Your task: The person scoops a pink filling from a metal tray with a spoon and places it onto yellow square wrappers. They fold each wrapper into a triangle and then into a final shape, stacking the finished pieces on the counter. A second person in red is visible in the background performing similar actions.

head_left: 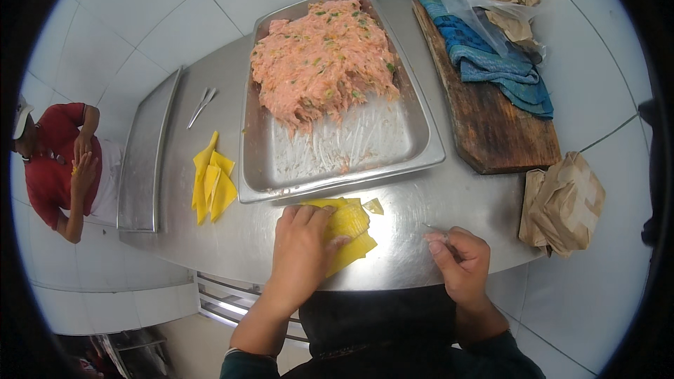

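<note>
In front of the tray point(379, 142), yellow wrapper point(359, 247) is covered by left hand point(300, 245), grip unclear; farther right, thin tool point(434, 228) is pinched by right hand point(463, 258).

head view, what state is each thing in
left hand: on the yellow sheet
yellow sheet: partly covered by hand
right hand: pinching a small thin item, unclear what
meat mixture: pink, heaped
deep metal pan: partly filled
yellow pieces at left: loose, creased
blue cloth: folded
wooden board: worn, stained
brown paper package: crumpled
</note>
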A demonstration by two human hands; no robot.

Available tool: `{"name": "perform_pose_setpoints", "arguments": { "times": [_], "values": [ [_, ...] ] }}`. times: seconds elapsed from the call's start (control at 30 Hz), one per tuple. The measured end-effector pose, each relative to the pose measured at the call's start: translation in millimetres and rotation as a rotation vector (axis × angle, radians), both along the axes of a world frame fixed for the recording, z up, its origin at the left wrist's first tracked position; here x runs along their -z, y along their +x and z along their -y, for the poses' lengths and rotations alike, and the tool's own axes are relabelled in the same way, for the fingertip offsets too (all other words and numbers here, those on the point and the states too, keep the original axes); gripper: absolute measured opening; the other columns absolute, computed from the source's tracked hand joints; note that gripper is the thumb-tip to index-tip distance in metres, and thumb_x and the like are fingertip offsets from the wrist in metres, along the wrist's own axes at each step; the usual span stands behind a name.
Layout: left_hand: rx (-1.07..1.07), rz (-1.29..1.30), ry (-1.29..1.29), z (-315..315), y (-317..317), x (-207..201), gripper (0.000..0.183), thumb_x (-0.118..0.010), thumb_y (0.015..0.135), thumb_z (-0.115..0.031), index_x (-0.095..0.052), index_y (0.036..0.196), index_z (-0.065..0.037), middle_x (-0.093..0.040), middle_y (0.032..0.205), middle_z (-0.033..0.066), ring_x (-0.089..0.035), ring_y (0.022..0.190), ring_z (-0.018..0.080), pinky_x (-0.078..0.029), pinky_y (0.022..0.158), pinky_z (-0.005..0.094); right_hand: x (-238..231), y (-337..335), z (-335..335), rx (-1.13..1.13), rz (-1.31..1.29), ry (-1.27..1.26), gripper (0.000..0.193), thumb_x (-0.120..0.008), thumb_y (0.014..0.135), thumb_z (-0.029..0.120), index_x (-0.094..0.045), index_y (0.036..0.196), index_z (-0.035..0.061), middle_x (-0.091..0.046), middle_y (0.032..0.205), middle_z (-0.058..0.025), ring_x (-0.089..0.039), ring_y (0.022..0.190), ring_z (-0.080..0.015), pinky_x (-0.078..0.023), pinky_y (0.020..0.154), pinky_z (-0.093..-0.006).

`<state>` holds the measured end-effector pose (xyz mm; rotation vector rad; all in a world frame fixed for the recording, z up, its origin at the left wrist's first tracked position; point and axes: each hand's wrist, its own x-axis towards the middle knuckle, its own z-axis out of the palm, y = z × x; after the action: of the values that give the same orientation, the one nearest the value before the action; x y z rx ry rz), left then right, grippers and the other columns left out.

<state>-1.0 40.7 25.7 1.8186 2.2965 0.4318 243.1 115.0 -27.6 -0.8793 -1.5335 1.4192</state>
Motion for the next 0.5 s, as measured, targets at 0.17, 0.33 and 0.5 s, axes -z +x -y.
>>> {"name": "perform_pose_setpoints", "arguments": {
  "times": [0.17,0.33,0.5],
  "values": [
    [-0.009,-0.01,-0.021,-1.8,1.4,0.3,0.038,-0.085,0.075,-0.016,-0.07,0.107,0.0,-0.066,0.111,0.0158,-0.058,0.107,0.0369,-0.046,0.097,0.0448,1.4,0.5,-1.4,0.0,-0.022,0.024,0.016,-0.071,0.094,0.008,-0.076,0.105,-0.0027,-0.061,0.073,-0.0021,-0.046,0.061,-0.0042,-0.033,0.054,-0.0215],
    [0.047,-0.055,-0.059,9.9,17.9,-8.9,0.04,-0.086,0.076,-0.019,-0.068,0.108,-0.003,-0.067,0.109,0.0148,-0.061,0.105,0.0367,-0.048,0.094,0.0437,-0.2,3.6,-1.9,-0.011,-0.024,0.027,0.017,-0.071,0.094,0.008,-0.076,0.106,-0.0029,-0.06,0.072,-0.0019,-0.046,0.06,-0.0043,-0.033,0.054,-0.0217],
    [0.213,0.253,-0.158,37.8,32.7,-26.1,0.038,-0.086,0.078,-0.022,-0.069,0.108,-0.005,-0.07,0.109,0.0129,-0.069,0.099,0.033,-0.055,0.086,0.0403,-2.7,5.8,-2.6,-0.008,0.025,0.059,0.017,-0.071,0.094,0.008,-0.076,0.105,-0.0033,-0.06,0.072,-0.0026,-0.046,0.06,-0.0046,-0.032,0.053,-0.0218]
  ]
}}
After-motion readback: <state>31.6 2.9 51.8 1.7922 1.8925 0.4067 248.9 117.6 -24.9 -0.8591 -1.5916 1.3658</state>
